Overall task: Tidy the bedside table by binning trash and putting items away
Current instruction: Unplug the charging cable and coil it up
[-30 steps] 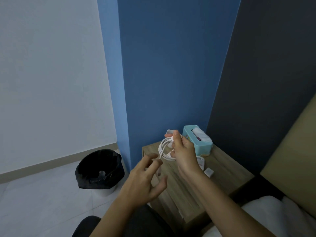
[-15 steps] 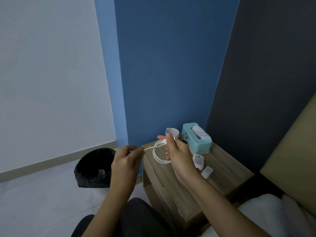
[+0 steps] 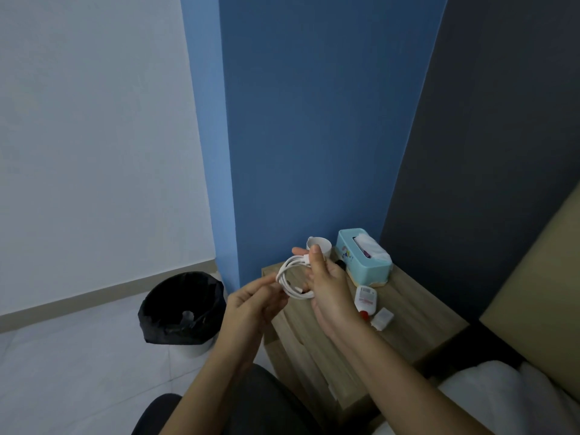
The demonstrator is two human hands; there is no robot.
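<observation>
A coiled white cable hangs above the left end of the wooden bedside table. My right hand pinches the coil at its top between thumb and fingers. My left hand pinches the cable at the coil's left side. On the table stand a white cup, a teal tissue box, a small white bottle with a red cap lying down, and a small white plug block.
A bin with a black liner stands on the tiled floor left of the table, with some trash inside. Blue wall rises behind the table. A bed with a beige headboard and white bedding lies at the right.
My left hand pulled the cable's loose end out to the left, then brought it back to the coil. The loop now looks wound tighter. The right hand stayed in place.
</observation>
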